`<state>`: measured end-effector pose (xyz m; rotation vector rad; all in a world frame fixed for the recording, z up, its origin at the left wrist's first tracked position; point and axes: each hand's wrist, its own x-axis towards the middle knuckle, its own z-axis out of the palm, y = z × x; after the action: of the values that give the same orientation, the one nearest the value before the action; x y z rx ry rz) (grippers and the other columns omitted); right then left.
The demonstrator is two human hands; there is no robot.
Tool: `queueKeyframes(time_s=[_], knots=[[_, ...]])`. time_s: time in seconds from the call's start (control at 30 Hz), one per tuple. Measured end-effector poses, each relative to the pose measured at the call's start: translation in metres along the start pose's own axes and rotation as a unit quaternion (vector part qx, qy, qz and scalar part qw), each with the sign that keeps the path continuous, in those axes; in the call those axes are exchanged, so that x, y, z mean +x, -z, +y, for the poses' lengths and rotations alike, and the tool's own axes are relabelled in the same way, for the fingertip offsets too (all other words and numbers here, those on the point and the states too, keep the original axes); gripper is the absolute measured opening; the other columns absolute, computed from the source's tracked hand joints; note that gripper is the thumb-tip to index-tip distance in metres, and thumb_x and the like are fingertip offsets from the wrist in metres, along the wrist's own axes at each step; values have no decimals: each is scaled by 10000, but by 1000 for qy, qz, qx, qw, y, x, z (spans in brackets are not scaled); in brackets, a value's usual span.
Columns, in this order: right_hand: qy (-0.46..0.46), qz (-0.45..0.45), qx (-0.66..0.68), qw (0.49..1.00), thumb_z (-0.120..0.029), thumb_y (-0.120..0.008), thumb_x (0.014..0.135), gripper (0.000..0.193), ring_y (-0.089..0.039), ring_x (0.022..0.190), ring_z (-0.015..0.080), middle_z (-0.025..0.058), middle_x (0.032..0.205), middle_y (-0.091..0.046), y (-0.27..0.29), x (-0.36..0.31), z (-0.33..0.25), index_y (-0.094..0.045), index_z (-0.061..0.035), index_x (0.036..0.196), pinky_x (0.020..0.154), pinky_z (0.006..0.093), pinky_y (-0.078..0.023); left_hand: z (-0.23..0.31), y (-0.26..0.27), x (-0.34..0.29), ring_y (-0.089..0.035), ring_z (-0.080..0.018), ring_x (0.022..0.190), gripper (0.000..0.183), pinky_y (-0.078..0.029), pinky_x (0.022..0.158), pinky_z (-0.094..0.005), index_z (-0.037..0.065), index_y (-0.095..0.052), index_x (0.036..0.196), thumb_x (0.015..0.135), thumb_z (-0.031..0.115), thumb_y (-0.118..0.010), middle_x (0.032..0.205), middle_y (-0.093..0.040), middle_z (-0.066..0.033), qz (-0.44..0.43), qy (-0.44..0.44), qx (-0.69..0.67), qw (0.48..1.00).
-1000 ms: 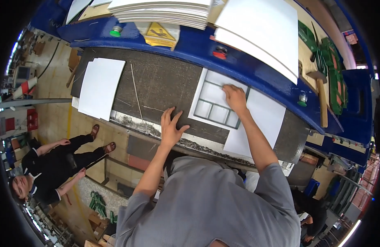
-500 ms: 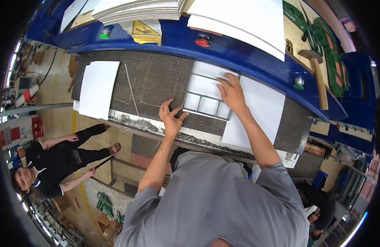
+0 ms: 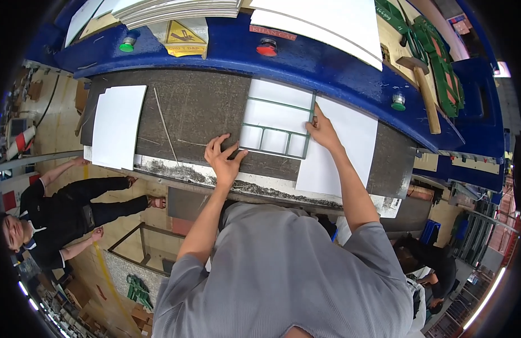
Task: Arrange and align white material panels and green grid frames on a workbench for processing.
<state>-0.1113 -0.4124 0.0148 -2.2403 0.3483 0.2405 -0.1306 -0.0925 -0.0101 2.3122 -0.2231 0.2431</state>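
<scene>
A dark green rectangular frame with dividers (image 3: 275,129), like a cutting die, lies flat over white sheet material on the dark work surface (image 3: 198,112). White shows through its several compartments. At its right bar, my right hand (image 3: 326,134) pinches the edge, thumb on the inner side and fingers along the outer side. My left hand (image 3: 222,163) is by the near left corner, its fingers curved and apart, the thumb close to or touching that corner. A larger white sheet (image 3: 350,141) lies beneath my right forearm and beside the frame.
A stack of white sheets (image 3: 118,127) and a thin strip (image 3: 166,124) lie to the left. The blue machine beam (image 3: 226,48) runs behind, with a red button (image 3: 267,47) and green buttons. A hammer (image 3: 427,101) rests far right. A person (image 3: 63,219) stands at left.
My right hand has moved from over the frame's upper compartments to its right bar. My left hand stays at the near left corner. The person at left has shifted their arms.
</scene>
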Motion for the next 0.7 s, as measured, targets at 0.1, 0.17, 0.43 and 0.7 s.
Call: queueKeyframes(time_s=[0.1, 0.17, 0.43, 0.7], knots=[[16, 5, 12, 1000, -115, -603, 804, 816, -542, 601, 165, 68, 655, -538, -1, -4, -2, -192, -98, 1510, 630, 281, -457, 0, 3, -2, -405, -279, 1221, 285, -241, 1039, -444, 85, -749, 869, 647, 235, -846, 1235, -578, -13, -11, 9, 6, 1000], [29, 31, 23, 999, -115, -606, 805, 794, -525, 566, 153, 57, 626, -522, -4, -5, 7, -226, -100, 1502, 589, 277, -447, 3, 1, 0, -417, -276, 1211, 278, -249, 1032, -441, 86, -748, 863, 643, 224, -846, 1209, -597, -6, -14, 8, -6, 1000], [49, 110, 40, 992, -117, -615, 819, 693, -512, 546, 146, 56, 622, -517, -23, -9, 11, -341, -51, 1452, 568, 271, -448, -1, 4, 3, -418, -260, 1207, 256, -243, 1024, -442, 122, -749, 848, 633, 226, -844, 1150, -616, 31, -18, 17, 9, 1000], [51, 129, 33, 990, -103, -599, 822, 668, -496, 531, 130, 58, 608, -501, -27, -13, 11, -359, -43, 1442, 560, 255, -440, -1, 4, 1, -406, -281, 1233, 270, -236, 1029, -455, 59, -693, 829, 658, 206, -841, 1161, -627, 1, -39, 23, 9, 999]])
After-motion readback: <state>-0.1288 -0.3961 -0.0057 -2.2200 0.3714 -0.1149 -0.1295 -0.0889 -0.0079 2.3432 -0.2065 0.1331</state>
